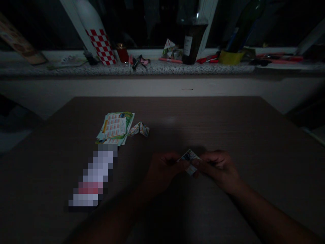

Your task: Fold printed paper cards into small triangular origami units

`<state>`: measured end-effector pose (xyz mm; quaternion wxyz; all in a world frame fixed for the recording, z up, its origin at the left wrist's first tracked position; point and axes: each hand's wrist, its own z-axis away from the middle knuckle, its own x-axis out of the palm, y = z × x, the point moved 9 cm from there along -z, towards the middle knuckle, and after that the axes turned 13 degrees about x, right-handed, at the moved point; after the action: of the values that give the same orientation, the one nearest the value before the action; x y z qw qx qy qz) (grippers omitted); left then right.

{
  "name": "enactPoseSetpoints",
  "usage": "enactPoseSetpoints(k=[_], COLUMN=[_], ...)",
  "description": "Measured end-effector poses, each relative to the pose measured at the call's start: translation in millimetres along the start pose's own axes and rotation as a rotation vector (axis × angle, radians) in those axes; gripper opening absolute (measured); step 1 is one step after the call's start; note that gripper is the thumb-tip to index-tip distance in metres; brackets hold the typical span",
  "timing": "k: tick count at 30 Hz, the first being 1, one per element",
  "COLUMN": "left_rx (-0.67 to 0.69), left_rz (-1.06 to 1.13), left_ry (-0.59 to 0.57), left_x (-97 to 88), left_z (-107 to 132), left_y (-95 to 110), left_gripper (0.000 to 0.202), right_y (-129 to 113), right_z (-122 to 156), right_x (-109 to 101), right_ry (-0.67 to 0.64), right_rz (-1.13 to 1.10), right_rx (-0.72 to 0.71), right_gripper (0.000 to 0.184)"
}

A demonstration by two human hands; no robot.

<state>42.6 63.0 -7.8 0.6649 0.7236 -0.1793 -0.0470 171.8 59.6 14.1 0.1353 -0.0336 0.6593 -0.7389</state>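
Observation:
My left hand and my right hand meet low over the dark wooden table. Both pinch a small folded piece of printed paper between their fingertips, the left from the left side, the right from the right. The paper is whitish with blue print and sits just above the tabletop. To the far left lies a stack of green and white printed sheets, and beside it a small folded paper shape. The scene is very dim.
A blurred-out oblong object lies on the table at the left. Behind the table runs a stone windowsill with a dark bottle, a red-checked object, a yellow tape roll, pens and small clutter.

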Motion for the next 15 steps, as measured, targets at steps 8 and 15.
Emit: enactPoseSetpoints(k=[8,15], left_rx=[-0.023,-0.004], left_rz=[-0.011,0.015], left_ry=[-0.010,-0.037], left_x=[-1.6,-3.0], left_z=[-0.2,-1.4], left_y=[-1.7,-0.9], left_gripper=[0.018,0.017], right_y=[0.0,4.0], right_z=[0.6,0.8], right_x=[0.2,2.8], right_ry=[-0.010,-0.037], right_rz=[-0.016,0.004], right_rx=[-0.020,0.016], right_gripper=[0.026,0.031])
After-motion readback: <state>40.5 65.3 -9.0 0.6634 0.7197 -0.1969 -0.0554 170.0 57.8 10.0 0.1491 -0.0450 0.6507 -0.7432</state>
